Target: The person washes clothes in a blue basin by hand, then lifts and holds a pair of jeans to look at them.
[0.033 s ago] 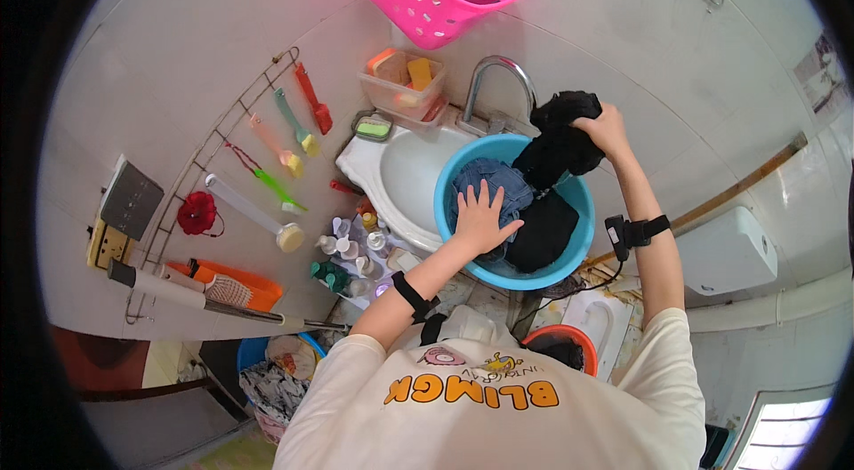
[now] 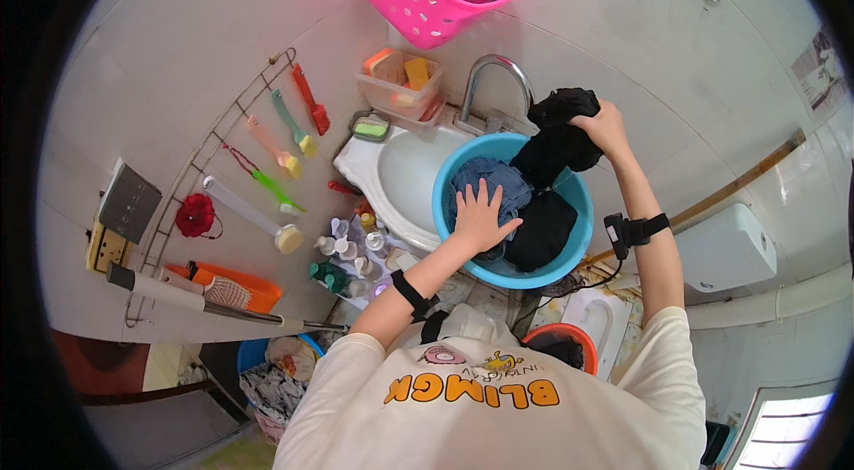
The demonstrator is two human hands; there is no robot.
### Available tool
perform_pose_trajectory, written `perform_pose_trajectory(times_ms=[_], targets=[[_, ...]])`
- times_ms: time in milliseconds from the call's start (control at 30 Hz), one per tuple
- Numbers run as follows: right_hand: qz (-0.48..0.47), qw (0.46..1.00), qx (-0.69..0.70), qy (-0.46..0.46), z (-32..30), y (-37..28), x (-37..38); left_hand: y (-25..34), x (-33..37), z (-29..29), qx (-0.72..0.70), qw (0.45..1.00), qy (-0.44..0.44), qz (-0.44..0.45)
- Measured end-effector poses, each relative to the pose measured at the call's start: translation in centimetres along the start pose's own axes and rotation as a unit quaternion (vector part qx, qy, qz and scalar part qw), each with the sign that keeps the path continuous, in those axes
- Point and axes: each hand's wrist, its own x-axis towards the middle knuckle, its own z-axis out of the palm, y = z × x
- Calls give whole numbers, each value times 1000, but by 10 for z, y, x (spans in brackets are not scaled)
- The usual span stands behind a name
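A light-blue basin [image 2: 454,261] rests partly over the right side of the white sink [image 2: 405,176]. Inside it lie a blue denim garment [image 2: 492,175] and a dark cloth [image 2: 541,234]. My left hand [image 2: 480,219] is spread flat with fingers apart, lying on the denim. At the basin's far right, my right hand [image 2: 602,128] grips a bunched black garment [image 2: 560,136], which hangs down into the basin. The fingers of that hand are partly hidden behind the fabric.
A chrome faucet [image 2: 498,63] arches behind the basin. To its left stands a clear box [image 2: 396,92] with sponges. Several brushes hang on a wire rack [image 2: 213,136] on the left wall. Bottles [image 2: 347,248] crowd beside the sink; a red basin [image 2: 589,347] sits below.
Almost nothing differs; the view has shifted very slightly. Both hands keep their places, the left on the denim and the right on the black garment.
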Motion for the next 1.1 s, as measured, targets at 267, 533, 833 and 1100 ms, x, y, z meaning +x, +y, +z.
perform_pose_trajectory(times_ms=[267, 533, 833, 1100], targets=[[40, 998, 36, -29, 44, 59, -21, 2, 10, -1, 11, 1000, -17, -4], [42, 956, -128, -259, 112, 113, -63, 3, 5, 0, 0, 1000, -12, 3], [145, 819, -274, -482, 193, 162, -33, 5, 18, -6, 5, 1000, 1, 11], [93, 835, -199, -504, 192, 142, -12, 16, -1, -19, 17, 1000, -2, -11]])
